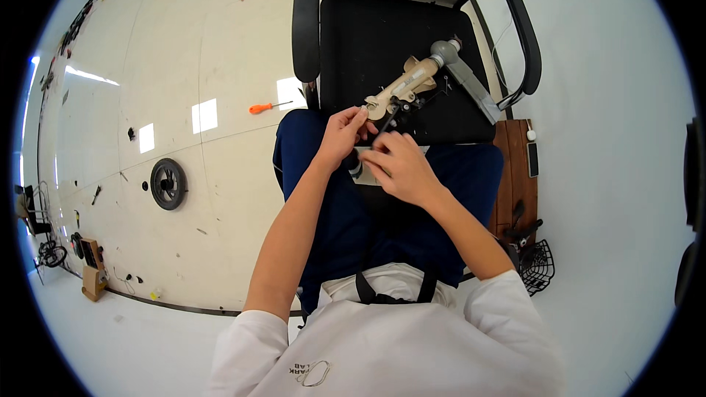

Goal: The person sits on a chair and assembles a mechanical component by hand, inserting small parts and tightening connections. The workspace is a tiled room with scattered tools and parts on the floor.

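On the black chair seat (353, 44) in front of me lies a long beige plastic part (408, 88). A grey rounded joint (444, 51) sits at its far end, and a flat grey bar (474, 93) slants from there to the right. My left hand (343, 136) pinches the near, notched end of the beige part between thumb and fingers. Just right of it, my right hand (403, 167) is closed, fingertips bent together by a thin black rod (387, 119). Whatever those fingers hold is too small to make out. Small black fittings (412, 103) sit beside the beige part.
Armrests (306, 22) flank the seat. On the floor to the left are an orange-handled screwdriver (261, 109) and a black wheel (168, 184). A brown wooden board (512, 176), a phone (532, 159) and a black wire basket (537, 268) are at the right.
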`<move>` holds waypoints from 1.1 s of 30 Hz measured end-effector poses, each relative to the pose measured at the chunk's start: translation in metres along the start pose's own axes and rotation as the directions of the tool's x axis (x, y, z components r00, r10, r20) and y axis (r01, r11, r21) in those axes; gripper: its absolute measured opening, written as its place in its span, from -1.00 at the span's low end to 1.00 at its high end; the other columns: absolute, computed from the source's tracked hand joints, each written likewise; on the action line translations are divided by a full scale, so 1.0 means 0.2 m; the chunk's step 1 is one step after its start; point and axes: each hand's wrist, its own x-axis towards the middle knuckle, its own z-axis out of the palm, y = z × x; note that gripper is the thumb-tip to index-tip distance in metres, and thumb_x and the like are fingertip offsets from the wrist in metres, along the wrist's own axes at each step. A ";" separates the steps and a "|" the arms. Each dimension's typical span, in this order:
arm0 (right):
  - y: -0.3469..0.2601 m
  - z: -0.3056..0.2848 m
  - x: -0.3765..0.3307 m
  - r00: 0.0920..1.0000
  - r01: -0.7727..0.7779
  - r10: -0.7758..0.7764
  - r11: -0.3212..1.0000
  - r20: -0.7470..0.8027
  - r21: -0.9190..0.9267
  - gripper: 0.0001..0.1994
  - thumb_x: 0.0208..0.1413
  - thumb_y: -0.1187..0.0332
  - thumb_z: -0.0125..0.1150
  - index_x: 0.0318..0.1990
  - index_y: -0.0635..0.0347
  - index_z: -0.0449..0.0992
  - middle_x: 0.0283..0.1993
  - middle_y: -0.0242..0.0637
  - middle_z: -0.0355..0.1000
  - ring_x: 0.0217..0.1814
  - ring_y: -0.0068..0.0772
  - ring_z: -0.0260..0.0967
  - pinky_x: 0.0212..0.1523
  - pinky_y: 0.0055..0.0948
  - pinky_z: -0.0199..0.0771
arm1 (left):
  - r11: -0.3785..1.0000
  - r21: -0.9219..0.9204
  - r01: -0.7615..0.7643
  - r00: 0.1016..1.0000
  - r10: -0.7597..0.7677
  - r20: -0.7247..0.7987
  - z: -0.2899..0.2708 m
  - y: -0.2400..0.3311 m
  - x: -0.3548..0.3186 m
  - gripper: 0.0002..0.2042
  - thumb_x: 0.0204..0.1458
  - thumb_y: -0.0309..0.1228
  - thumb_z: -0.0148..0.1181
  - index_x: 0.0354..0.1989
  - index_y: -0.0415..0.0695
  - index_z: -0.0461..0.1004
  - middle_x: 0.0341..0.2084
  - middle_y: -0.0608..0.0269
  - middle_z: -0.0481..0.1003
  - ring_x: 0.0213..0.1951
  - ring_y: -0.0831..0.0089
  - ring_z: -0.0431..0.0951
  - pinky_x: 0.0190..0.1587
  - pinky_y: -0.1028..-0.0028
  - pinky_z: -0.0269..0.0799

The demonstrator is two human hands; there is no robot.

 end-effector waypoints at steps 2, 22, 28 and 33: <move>0.02 -0.05 -0.13 0.993 -0.098 0.099 0.995 0.061 -0.011 -0.85 -0.05 0.44 0.33 -0.26 0.12 0.64 -0.33 -0.29 0.39 -0.27 -0.25 0.36 -0.21 -0.29 0.34 | 0.999 0.029 -0.014 1.000 0.014 0.003 0.01 0.00 0.00 -0.73 0.31 -0.28 0.01 -0.37 -0.17 0.50 -0.51 0.34 0.56 -0.51 0.73 0.34 -0.49 0.66 0.18; 0.67 -0.21 0.33 0.850 -0.393 0.406 0.913 -0.334 0.109 -0.85 0.09 0.46 0.23 -0.20 0.27 0.61 -0.36 -0.13 0.59 -0.29 -0.34 0.59 -0.21 -0.39 0.55 | 0.995 0.076 -0.066 0.998 0.065 0.025 0.03 -0.08 0.07 -0.76 0.29 -0.27 0.00 -0.38 -0.11 0.48 -0.51 0.32 0.57 -0.56 0.68 0.40 -0.50 0.63 0.27; 0.65 -0.14 0.42 0.888 -0.396 0.391 0.918 -0.242 0.033 -0.83 0.15 0.40 0.18 -0.22 0.30 0.61 -0.39 -0.13 0.57 -0.35 -0.30 0.56 -0.28 -0.40 0.50 | 0.994 0.058 -0.095 0.995 0.095 -0.010 0.00 -0.01 -0.01 -0.73 0.29 -0.23 0.02 -0.37 -0.14 0.48 -0.49 0.35 0.57 -0.51 0.68 0.40 -0.45 0.62 0.28; 0.58 -0.25 0.18 0.911 -0.388 0.385 0.922 -0.149 0.013 -0.79 0.19 0.35 0.15 -0.15 0.32 0.56 -0.23 -0.05 0.54 -0.28 -0.15 0.51 -0.24 -0.34 0.47 | 0.993 0.088 -0.078 0.996 0.081 -0.026 0.00 -0.02 0.01 -0.74 0.29 -0.24 0.02 -0.39 -0.11 0.49 -0.51 0.37 0.56 -0.51 0.70 0.38 -0.46 0.64 0.24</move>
